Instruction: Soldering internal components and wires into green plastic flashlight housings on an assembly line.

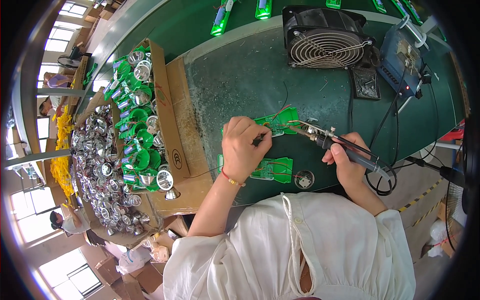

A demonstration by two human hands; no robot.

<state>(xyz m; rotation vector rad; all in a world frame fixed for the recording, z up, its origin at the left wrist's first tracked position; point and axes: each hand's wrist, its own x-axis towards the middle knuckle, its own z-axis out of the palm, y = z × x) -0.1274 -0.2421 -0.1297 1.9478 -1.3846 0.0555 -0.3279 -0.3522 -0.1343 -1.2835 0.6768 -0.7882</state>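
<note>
My right hand point(347, 157) grips a soldering iron point(327, 142) with a dark handle and a thin metal guide tube alongside it. The iron's tip points left, over a green plastic housing point(286, 118) with a circuit board and thin wires. My left hand point(245, 145) is at this housing's left part, fingers curled and pinched together; what they hold is hidden. Closer to my body lies a second green housing point(277, 170), wired to a round silvery lamp reflector piece point(304, 179). My left wrist partly covers that housing.
To the left stands a cardboard box point(167, 115) of green housings, beside a heap of silvery reflectors point(102, 165). A black fan point(327, 47), a small debris tray point(366, 84) and a blue soldering station point(400, 60) with cables occupy the far right. More green housings point(220, 20) line the far edge.
</note>
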